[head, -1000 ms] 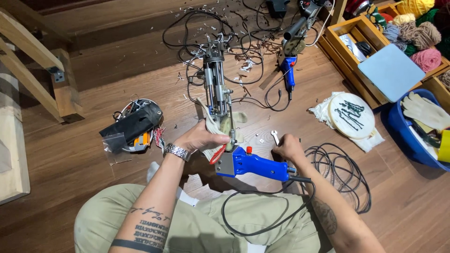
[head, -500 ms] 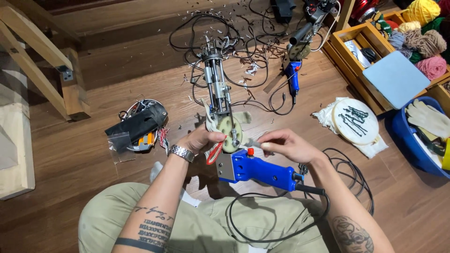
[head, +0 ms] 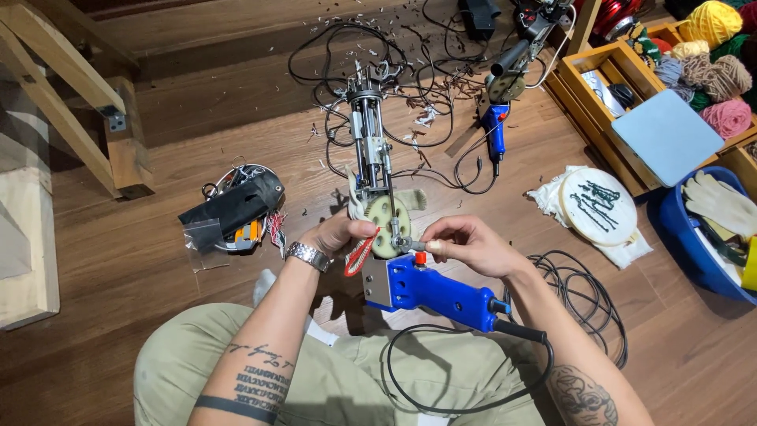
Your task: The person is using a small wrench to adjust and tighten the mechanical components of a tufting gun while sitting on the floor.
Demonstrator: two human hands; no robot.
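Observation:
A tufting gun with a blue handle (head: 441,292) and a cream gear (head: 385,213) stands over my lap, its metal nose pointing away from me. My left hand (head: 339,233), a watch on its wrist, grips the gun beside the gear, with a pale cloth glove and a red strip caught under the fingers. My right hand (head: 465,244) pinches a small metal wrench (head: 415,246), whose tip touches the gear's hub just above the red button. The gun's black cable loops over my lap.
On the wooden floor lie a second blue-handled gun (head: 497,118), tangled black cables, yarn scraps, an embroidery hoop (head: 597,203), a coiled cable (head: 583,292) and a black pouch (head: 233,205). At the right are a wooden crate (head: 587,55) of yarn and a blue tub (head: 686,252). A wooden frame (head: 118,142) stands at the left.
My right hand picked the small wrench up off the floor and brought it to the gear's hub. The left hand kept its grip on the gun.

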